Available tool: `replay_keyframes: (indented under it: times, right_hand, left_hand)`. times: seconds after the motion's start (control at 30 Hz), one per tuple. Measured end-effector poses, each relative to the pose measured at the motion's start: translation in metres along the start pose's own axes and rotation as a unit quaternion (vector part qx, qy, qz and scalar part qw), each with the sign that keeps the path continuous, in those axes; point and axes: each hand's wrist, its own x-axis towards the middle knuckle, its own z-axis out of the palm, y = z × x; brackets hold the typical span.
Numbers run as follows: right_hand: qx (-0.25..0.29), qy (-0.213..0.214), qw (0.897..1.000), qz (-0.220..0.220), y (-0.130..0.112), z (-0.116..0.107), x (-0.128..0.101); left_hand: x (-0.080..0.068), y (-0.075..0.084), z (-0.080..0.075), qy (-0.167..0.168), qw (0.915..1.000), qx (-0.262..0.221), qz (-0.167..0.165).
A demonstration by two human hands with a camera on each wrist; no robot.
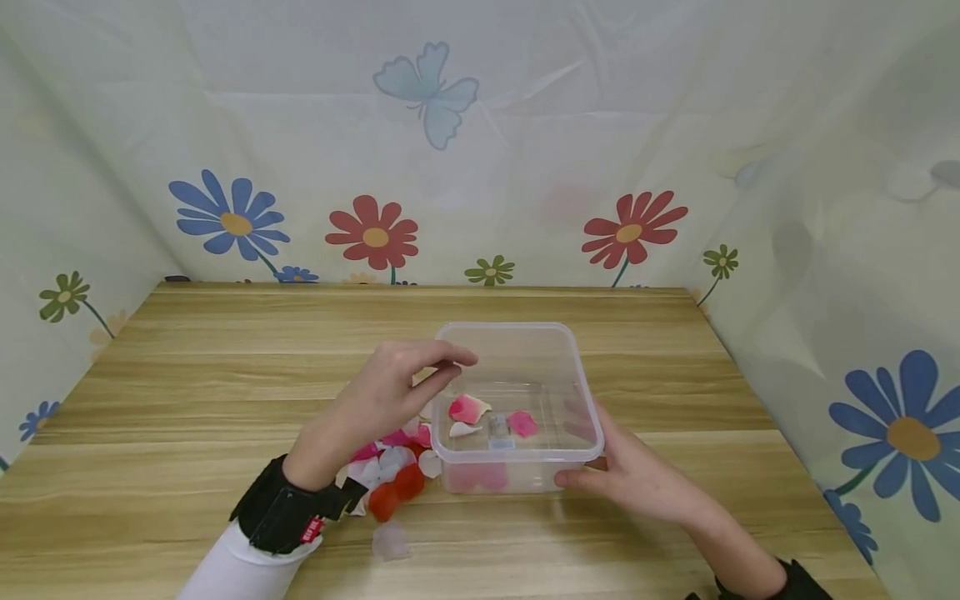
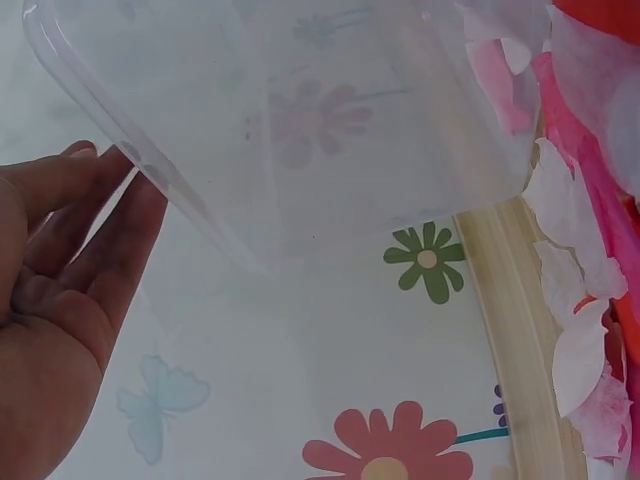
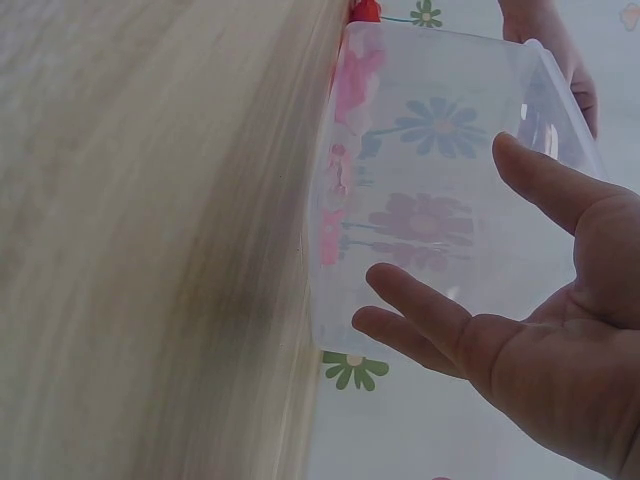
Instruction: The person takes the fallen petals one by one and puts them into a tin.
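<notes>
A clear plastic box point(image 1: 517, 456) with no lid stands on the table. Inside lie several petals: a pink-and-white petal point(image 1: 468, 408), a white petal point(image 1: 463, 429) and a pink petal point(image 1: 522, 423), with more pink showing through the front wall. My left hand point(image 1: 393, 379) hangs over the box's left rim, fingers loosely bent, thumb near the forefinger, and no petal shows between them. In the left wrist view, its fingers overlap the rim. My right hand point(image 3: 570, 320) is spread along the box's right side, fingers and thumb almost straight against the wall.
To the left of the box, partly under my left forearm, is a loose pile of red, pink and white fabric petals point(image 1: 408, 482). One pale petal point(image 1: 390, 542) lies apart, nearer the front. A flower-printed curtain point(image 1: 495, 183) rises behind the wooden table point(image 1: 637, 367).
</notes>
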Motion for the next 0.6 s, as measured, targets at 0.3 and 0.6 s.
replay_keyframes:
  times: [0.3, 0.6]
  right_hand:
    - [0.003, 0.000, 1.000, -0.001, 0.001, 0.000, 0.001]
    - [-0.001, 0.001, 1.000, -0.009, 0.003, 0.000, 0.000]
  left_hand:
    - [-0.002, -0.007, -0.005, 0.038, 0.9989, 0.015, -0.026]
    - [-0.012, -0.024, -0.011, 0.049, 0.9909, 0.050, -0.115]
